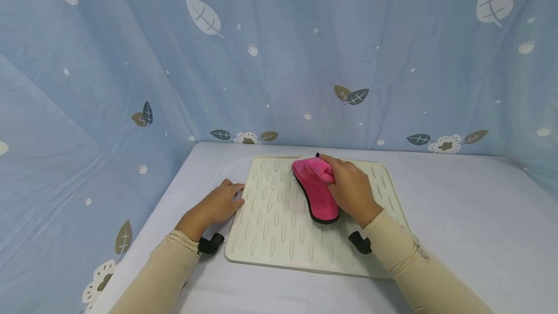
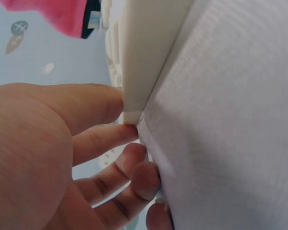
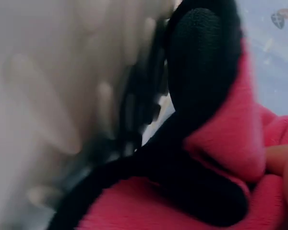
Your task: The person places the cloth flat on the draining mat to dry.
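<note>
A pink cloth pad with black edging (image 1: 317, 195) lies over a cream drying mat (image 1: 272, 212) with raised oval ridges. My right hand (image 1: 352, 190) grips the pad's folded upper part. In the right wrist view the pink fabric (image 3: 230, 148) shows bunched folds and a wide black border, close over the mat, much of it blurred. At the mat's left edge, my left hand (image 1: 218, 202) rests thumb and index finger against the rim. Its other fingers (image 2: 146, 179) bend loosely at the white cloth in the left wrist view.
White cloth (image 1: 462, 217) covers the table around the mat. A blue curtain printed with leaves and flowers (image 1: 287, 62) hangs behind and along the left. Black camera mounts sit at the left wrist (image 1: 211, 243) and right wrist (image 1: 360, 243).
</note>
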`<state>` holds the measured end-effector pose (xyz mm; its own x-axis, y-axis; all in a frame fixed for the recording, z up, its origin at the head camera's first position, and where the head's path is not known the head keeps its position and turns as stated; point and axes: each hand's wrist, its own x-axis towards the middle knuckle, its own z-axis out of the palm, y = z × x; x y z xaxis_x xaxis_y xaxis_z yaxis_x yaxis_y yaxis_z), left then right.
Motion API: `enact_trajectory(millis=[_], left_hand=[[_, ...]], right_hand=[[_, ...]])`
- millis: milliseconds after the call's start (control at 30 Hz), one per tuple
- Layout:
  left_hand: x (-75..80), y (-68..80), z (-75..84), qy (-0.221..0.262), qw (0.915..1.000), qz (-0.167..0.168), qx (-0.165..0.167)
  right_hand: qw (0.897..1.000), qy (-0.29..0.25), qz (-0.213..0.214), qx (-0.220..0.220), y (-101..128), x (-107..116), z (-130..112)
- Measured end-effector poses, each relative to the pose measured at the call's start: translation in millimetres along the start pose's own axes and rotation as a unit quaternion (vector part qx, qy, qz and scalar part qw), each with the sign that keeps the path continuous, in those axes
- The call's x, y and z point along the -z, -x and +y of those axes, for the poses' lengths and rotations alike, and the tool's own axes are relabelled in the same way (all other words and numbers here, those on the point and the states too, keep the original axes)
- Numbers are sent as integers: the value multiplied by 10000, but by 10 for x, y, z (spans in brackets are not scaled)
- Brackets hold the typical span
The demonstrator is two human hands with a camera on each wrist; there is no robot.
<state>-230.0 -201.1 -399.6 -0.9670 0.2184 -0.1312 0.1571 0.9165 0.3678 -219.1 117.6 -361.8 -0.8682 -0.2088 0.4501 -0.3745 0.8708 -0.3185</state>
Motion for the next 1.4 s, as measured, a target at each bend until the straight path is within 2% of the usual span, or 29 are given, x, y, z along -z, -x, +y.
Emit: enact_trajectory(millis=[233, 467, 633, 1033, 1233, 1400], left_hand=[[-11, 5, 2, -61, 10000, 14, -5], [-21, -1, 3, -62, 10000, 28, -39], [-15, 4, 5, -69, 9999, 36, -67], [-30, -8, -14, -14, 9999, 64, -105], [-31, -3, -3, -24, 9999, 34, -112], [-10, 1, 3, -21, 10000, 19, -50]], right_hand=[[9956, 512, -782, 109, 46, -57, 119], [9852, 432, -1653, -161, 84, -98, 184], [9793, 364, -1992, -54, 108, -103, 213], [9742, 252, -2234, 185, 162, -48, 296], [9762, 242, -2153, 13, 240, 80, 371], [9815, 353, -1882, 24, 364, 210, 427]])
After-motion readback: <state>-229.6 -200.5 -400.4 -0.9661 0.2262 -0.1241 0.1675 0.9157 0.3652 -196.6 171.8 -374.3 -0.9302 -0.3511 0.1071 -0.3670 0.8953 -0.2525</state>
